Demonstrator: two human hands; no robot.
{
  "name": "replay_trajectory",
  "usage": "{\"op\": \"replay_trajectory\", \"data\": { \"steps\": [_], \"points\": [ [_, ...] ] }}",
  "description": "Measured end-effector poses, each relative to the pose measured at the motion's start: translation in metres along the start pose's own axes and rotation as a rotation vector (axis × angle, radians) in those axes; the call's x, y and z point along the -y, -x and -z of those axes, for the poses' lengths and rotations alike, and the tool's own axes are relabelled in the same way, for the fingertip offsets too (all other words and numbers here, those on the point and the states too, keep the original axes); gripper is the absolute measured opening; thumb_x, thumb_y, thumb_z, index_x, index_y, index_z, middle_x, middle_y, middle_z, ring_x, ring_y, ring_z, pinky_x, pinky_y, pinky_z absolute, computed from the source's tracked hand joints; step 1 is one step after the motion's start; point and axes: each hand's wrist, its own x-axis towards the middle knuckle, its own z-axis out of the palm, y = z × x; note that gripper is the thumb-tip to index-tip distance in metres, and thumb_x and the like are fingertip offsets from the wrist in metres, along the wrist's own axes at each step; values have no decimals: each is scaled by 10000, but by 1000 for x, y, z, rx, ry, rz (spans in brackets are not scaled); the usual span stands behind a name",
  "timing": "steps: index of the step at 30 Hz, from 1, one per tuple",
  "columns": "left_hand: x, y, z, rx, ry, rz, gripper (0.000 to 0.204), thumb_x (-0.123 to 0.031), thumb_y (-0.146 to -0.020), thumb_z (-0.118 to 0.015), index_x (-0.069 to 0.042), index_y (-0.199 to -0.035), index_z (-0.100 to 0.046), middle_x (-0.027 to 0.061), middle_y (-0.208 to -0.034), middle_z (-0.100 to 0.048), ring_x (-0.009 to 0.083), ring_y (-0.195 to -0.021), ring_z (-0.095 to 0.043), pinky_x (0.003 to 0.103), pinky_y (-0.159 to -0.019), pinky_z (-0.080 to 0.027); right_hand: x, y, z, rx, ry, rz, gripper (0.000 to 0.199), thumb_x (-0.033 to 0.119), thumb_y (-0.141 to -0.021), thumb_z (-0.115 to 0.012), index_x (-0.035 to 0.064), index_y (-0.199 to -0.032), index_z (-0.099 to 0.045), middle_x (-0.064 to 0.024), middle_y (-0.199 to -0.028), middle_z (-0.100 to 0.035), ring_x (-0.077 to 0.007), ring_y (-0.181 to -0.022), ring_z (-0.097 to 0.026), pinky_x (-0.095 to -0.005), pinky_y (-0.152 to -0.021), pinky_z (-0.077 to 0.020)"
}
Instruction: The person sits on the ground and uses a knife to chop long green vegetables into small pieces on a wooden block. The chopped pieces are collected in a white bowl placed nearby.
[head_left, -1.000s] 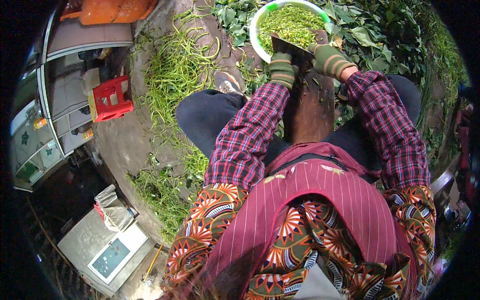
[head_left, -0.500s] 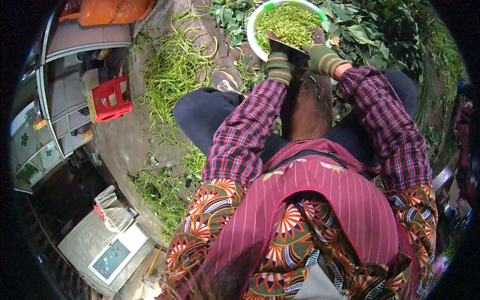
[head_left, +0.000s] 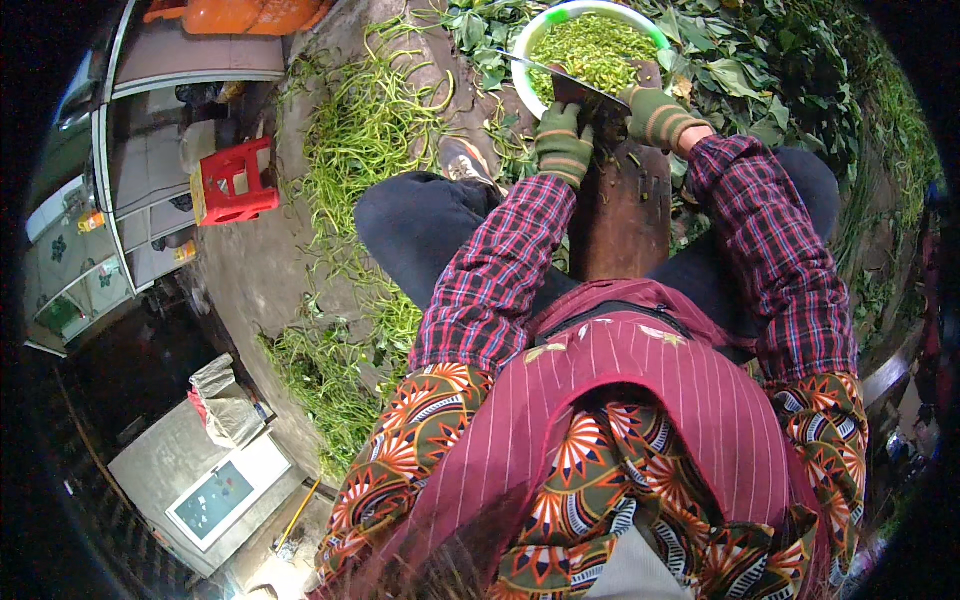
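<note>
My left hand (head_left: 563, 140), in a green knit glove, rests curled on the far end of a dark wooden chopping block (head_left: 625, 215) that stands between my knees. Whether it grips anything is hidden. My right hand (head_left: 655, 115), also gloved, holds a knife (head_left: 560, 80). Its long blade points left across the rim of a white bowl (head_left: 528, 45) with a green edge. The bowl is full of chopped green pieces (head_left: 590, 45) and sits on the ground just beyond the block. A few green bits lie on the block.
Long green bean stalks (head_left: 365, 130) lie heaped on the ground to my left, more by my left hip (head_left: 325, 375). Leafy greens (head_left: 760, 70) pile up on the right. A red plastic stool (head_left: 232, 182), an orange container (head_left: 240, 12) and a low concrete ledge are at left.
Both hands have shifted slightly away from me along the block. The knife blade now reaches out over the bowl's rim rather than lying flat on the block's end.
</note>
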Motion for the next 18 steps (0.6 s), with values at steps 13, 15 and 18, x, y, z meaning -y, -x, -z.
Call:
{"op": "replay_trajectory", "data": {
  "steps": [13, 15, 18],
  "points": [
    [10, -9, -27, 110, -36, 15, 233, -165, -536, -619, -70, -742, -564, 144, -723, -516, 312, -717, -506, 360, -647, -430, -1, 1, 5, -7, 21, 38, 245, 89, -606, -501, 33, -842, -525, -208, -730, -541, -351, -701, -529, -385, -616, -430],
    [13, -9, -30, 93, 52, 7, 299, -141, -518, -636, -71, -797, -553, 157, -808, -514, 326, -737, -500, 377, -650, -432, 4, 2, 10, -20, 45, 56, 259, 84, -620, -486, 54, -874, -527, -201, -729, -543, -349, -698, -530, -386, -612, -430],
    [7, -14, -23, 176, 55, 45, 292, -140, -543, -601, -73, -823, -552, 161, -807, -530, 318, -736, -506, 381, -632, -431, 16, 15, 22, -20, 46, -14, 267, 87, -626, -486, 63, -889, -524, -195, -723, -544, -345, -689, -532, -386, -611, -430]
  ]
}}
